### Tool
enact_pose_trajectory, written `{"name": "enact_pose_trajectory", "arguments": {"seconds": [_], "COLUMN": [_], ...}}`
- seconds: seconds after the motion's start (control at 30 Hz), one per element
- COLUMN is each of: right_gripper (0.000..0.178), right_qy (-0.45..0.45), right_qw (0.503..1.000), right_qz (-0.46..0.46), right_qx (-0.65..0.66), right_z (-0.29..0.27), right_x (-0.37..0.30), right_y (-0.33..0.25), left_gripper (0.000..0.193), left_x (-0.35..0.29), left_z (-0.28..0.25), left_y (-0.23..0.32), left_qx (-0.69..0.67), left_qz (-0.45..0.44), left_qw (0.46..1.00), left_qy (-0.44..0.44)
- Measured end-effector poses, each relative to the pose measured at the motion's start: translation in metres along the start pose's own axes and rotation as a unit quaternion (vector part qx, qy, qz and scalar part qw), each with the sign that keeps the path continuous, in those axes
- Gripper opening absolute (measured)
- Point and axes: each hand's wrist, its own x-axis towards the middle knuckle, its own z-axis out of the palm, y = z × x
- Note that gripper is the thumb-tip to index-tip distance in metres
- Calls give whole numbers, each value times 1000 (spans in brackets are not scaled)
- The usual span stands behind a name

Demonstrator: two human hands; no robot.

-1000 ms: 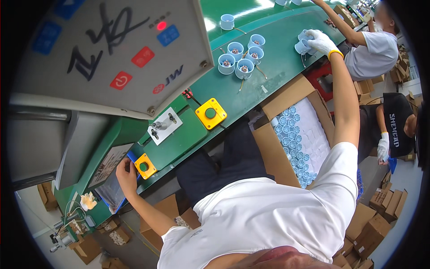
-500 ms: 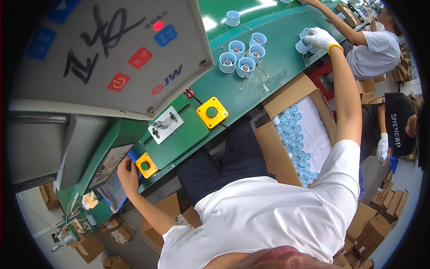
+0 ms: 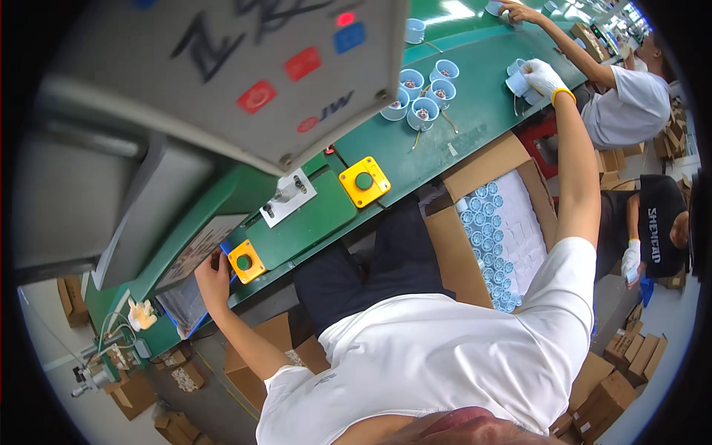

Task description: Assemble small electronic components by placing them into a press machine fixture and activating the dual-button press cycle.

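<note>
Honestly, with my gloved right hand [image 3: 543,76] curled around a pale blue cup [image 3: 518,83] near the far edge of the green belt [image 3: 475,126] and my left hand [image 3: 213,278] pressed flat beside the yellow button box [image 3: 246,261], I could drop it.

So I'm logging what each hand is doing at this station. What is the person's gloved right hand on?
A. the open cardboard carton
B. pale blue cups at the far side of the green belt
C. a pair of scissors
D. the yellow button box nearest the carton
B: the right hand, in a white glove, grips pale blue cups far out on the green belt.
</note>
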Motion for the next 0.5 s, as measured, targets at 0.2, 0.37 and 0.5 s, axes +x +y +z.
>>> {"name": "enact_pose_trajectory", "arguments": {"seconds": [0.2, 0.37, 0.5], "right_gripper": [30, 26, 27], "right_qy": [11, 95, 132], "right_qw": [995, 993, 991], "right_qz": [-56, -74, -28], "right_qx": [81, 6, -24], "right_z": [13, 56, 75], "right_x": [-90, -158, -187], "right_y": [-102, -201, -269], "left_gripper": [10, 13, 9], "left_x": [3, 1, 3], "left_z": [-7, -5, -8], "left_y": [24, 1, 14], "left_qx": [-25, 46, -16], "left_qz": [-99, -23, -53], "left_qw": [994, 998, 998], "left_qy": [-40, -19, -30]}}
